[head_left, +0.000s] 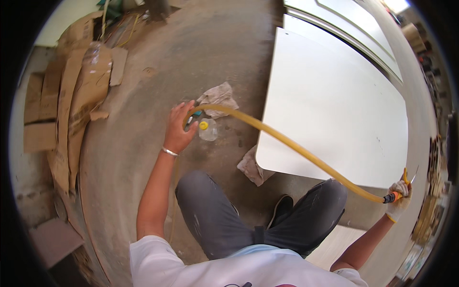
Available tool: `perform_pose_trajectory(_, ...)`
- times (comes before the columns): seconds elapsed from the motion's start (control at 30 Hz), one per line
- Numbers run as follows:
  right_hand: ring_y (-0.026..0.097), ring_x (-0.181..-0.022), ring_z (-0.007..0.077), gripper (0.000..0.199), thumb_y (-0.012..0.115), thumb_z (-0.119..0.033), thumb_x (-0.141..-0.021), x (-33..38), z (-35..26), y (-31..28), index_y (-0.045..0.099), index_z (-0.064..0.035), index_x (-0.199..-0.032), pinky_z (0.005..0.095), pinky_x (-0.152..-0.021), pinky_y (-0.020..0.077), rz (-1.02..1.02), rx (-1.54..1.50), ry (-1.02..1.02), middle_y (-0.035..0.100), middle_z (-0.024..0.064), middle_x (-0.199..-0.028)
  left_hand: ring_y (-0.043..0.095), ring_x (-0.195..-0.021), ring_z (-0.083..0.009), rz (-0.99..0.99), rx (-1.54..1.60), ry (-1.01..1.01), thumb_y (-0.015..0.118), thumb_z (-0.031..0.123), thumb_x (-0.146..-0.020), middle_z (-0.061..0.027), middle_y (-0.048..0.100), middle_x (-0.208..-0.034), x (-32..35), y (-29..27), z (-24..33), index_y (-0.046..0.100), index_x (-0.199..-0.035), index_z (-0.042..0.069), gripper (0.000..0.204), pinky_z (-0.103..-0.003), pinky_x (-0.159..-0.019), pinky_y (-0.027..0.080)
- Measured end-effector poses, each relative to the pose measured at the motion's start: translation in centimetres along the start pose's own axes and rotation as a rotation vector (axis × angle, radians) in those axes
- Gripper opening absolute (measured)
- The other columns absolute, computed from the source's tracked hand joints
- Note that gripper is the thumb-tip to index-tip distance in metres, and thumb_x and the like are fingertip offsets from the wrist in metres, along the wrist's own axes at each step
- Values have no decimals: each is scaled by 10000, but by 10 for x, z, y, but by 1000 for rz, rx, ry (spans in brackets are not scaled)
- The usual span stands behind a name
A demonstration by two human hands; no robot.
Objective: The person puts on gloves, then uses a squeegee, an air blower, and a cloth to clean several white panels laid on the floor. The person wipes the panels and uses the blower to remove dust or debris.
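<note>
Workshop floor point(186, 52): bare left hand point(179, 125), silver bracelet point(169, 152) at wrist, at 10 o'clock, thumb and fingers parted around bend of translucent yellow flexible hose point(301, 150); whether hand grips hose, cannot tell. Right hand point(399, 195), in pale knit glove, toward 4 o'clock, closed on yellow-and-orange tool point(406, 176) with thin metal tip at hose's far end. Hose arches over flat white panel point(334, 105) at 2 o'clock. Clear yellow-capped plastic bottle point(209, 131) just beside left hand at 3 o'clock; crumpled pale cloth point(222, 95) near its 2 o'clock; brown cardboard sheets point(79, 105) at 9 o'clock
</note>
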State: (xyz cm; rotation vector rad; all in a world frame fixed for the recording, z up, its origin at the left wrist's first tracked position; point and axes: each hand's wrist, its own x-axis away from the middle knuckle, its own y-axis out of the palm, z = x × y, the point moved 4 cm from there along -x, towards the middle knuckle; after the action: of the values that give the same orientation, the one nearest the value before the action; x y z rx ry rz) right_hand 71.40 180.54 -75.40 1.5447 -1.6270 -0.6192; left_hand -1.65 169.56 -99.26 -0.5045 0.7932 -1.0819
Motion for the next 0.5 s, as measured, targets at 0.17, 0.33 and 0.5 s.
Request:
perform_pose_trajectory(0.17, 351, -547, 51, 180, 549, -207, -1041, 54, -57, -46, 566, -50, -955, 258, -634, 381, 102, 110, -38, 342, -86, -620, 603, -1013, -356, -154, 177, 117, 656, 29, -868, -138, 649, -971, -2, 17, 16, 698, -1026, 53, 166, -469, -919, 469)
perform_pose_trajectory(0.33, 529, -625, 152, 140, 582, -62, -952, 39, -97, -151, 514, -38, -833, 349, -669, 512, 667, 65, -462, 523, 17, -683, 659, -827, -420, -586, 38, -10, 660, 133, -945, -184, 673, -871, 21, 21, 69, 618, -1041, 42, 139, -485, -724, 520)
perform_pose_trajectory(0.5, 497, -586, 158, 74, 584, -10, -911, -46, -55, -254, 528, -50, -882, 353, -582, 487, 720, 149, -559, 502, 43, -689, 686, -857, -485, -1181, -386, 48, 541, 214, -988, -238, 712, -854, 67, 63, 136, 539, -1013, 58, 159, -601, -775, 519)
